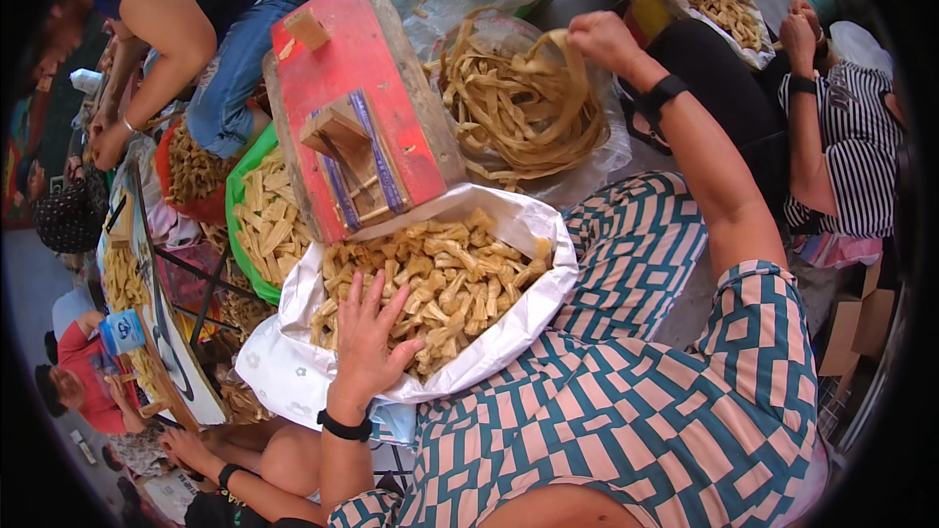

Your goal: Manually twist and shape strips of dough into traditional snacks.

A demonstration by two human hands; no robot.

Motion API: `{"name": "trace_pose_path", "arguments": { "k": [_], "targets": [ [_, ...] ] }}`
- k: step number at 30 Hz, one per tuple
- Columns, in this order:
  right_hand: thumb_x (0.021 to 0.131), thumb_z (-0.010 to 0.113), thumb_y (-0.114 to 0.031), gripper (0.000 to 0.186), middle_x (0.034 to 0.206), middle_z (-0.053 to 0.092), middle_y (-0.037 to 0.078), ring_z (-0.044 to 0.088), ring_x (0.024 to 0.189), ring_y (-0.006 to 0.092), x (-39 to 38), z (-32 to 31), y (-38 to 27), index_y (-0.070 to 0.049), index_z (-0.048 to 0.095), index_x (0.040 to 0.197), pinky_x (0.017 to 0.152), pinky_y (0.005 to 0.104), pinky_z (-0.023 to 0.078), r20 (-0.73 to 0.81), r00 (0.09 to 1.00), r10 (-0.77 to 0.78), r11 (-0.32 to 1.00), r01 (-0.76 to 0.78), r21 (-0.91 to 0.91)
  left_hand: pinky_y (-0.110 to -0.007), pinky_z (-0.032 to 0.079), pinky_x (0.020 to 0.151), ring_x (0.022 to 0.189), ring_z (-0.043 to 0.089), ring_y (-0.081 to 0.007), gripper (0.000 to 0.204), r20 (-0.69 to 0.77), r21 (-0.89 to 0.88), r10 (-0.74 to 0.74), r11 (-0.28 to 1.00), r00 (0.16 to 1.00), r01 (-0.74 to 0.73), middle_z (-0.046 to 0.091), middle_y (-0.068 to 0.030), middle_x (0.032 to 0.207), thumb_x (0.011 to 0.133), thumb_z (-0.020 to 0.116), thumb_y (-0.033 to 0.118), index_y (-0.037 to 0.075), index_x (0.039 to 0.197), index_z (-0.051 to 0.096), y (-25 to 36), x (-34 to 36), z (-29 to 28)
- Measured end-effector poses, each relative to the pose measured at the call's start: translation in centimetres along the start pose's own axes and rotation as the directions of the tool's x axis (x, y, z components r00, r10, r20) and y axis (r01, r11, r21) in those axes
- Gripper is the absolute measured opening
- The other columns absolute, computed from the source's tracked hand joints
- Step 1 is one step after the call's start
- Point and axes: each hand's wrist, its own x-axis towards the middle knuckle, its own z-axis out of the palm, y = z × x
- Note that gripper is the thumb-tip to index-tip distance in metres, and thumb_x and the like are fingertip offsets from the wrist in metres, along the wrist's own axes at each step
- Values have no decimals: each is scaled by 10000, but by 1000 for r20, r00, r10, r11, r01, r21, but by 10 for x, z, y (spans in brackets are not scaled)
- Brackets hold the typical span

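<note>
My left hand (370,334) lies with fingers spread on a heap of short tan knotted pieces (465,279). They fill a white sack (523,357) with its rim rolled open, by my lap. Up and to the right, my right hand (604,42) is closed on the end of a long flat tan strip (575,73), which runs down into a coiled pile of strips (514,103) on clear plastic. Between sack and pile stands a red-topped wooden board (396,93), bearing a small wooden fixture (337,134) with purple-blue bands along its sides.
A green bag (238,210) of tan pieces stands left of the board. Beyond it, a person in jeans (230,93) sits close by. At the right sits another person in a striped top (856,161). A sack of tan pieces (724,15) stands at the far right.
</note>
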Motion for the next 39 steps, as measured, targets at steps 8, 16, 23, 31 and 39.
{"name": "trace_pose_path", "arguments": {
  "k": [8,16,23,31,39],
  "targets": [
    [1033,481,-156,177,824,583,33,482,592,113,-66,-113,-146,-29,577,956,635,271,462,130,939,-319,-187,-196,962,-482,377,1107,1287,551,-385,601,-113,-270,139,948,984,-165,586,-206,1390,801,772,156,40,1363,593,43,7,-60],
    [989,530,-68,122,596,468,-24,446,495,62,-150,-161,-255,36,545,928,458,204,425,156,842,-516,-120,-251,960,-430,364,1150,1375,477,-390,789,-476,-371,501,631,723,-681,483,-242,1485,839,773,182,-2,1506,395,146,104,-87],
    [1049,407,-108,175,768,557,67,475,517,105,-140,-170,-241,41,486,1096,471,244,433,-205,764,-612,-422,-95,902,-454,504,924,850,665,-317,209,-403,-341,591,611,699,-714,677,-102,893,845,749,74,31,1019,641,147,92,-18],
    [982,571,-85,58,724,583,-11,379,488,28,-103,-156,-86,-52,579,1030,407,188,262,-314,924,218,417,203,886,-363,465,618,644,624,-286,204,-160,-206,127,966,979,-159,679,-103,754,759,815,92,31,910,692,89,-59,-134],
    [951,492,-90,313,825,671,38,561,574,58,-129,-33,-39,-22,594,1238,464,220,435,-40,954,297,845,-242,477,-252,454,544,599,628,-138,56,113,-605,-284,740,952,293,659,-73,675,915,660,13,-23,918,703,45,-99,-104]
  ]
}}
